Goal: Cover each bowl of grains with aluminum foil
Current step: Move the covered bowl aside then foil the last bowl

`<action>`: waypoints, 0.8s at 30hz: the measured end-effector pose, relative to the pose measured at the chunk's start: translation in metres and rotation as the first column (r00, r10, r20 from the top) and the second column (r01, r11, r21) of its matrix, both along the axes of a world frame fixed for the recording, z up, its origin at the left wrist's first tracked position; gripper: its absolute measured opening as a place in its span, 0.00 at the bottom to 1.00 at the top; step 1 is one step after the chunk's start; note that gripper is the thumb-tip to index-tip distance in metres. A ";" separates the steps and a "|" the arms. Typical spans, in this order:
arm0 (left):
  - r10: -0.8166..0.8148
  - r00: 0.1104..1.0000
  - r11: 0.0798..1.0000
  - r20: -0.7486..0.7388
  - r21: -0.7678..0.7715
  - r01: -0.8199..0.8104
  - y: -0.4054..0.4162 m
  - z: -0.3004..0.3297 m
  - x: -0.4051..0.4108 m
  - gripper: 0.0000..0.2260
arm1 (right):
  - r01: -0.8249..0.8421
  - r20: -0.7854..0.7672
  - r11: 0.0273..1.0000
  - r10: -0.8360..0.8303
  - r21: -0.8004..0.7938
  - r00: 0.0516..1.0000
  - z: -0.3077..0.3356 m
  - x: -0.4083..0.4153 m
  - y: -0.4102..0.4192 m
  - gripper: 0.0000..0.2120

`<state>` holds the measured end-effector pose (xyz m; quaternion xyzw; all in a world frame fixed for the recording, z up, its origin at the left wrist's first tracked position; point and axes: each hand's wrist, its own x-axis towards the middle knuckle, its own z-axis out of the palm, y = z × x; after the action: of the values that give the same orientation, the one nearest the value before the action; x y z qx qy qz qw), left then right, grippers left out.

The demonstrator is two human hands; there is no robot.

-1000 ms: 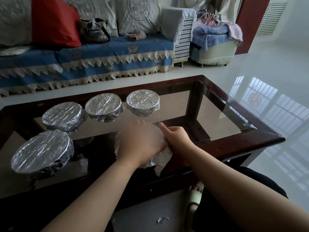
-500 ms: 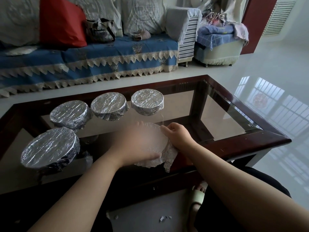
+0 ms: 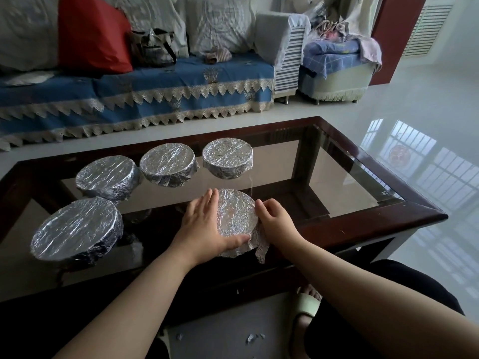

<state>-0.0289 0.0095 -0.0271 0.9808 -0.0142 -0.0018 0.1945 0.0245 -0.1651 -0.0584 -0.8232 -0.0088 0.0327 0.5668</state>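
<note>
While four round foil-capped bowls (image 3: pixel 166 167) sit finished beyond and left of the hands, the fifth round foil-topped bowl (image 3: pixel 237 216) lies between them.
Left hand (image 3: pixel 204 226) presses flat; right hand (image 3: pixel 272 218) curls on its rim; next, likely tuck the loose crinkled foil flap (image 3: pixel 260 248).

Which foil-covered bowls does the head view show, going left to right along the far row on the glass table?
Left foil-covered bowl → middle foil-covered bowl → right foil-covered bowl.
</note>
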 end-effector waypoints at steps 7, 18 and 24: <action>-0.006 1.000 1.000 0.021 0.001 0.006 -0.001 0.001 -0.001 0.62 | 0.067 -0.103 0.985 -0.051 0.158 0.993 -0.006 0.002 0.001 0.15; -0.002 1.000 1.000 0.025 0.002 0.002 0.001 -0.005 0.001 0.61 | 0.138 -0.309 0.942 -0.039 0.307 0.950 -0.006 0.008 0.004 0.11; 0.000 0.999 1.000 0.044 0.010 0.000 0.002 -0.008 0.003 0.61 | 0.138 -0.315 0.952 -0.047 0.274 0.948 -0.009 0.011 0.009 0.06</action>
<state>-0.0261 0.0116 -0.0353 0.9816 -0.0185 0.0198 0.1891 0.0350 -0.1559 -0.0679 -0.7147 0.1129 0.1308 0.6777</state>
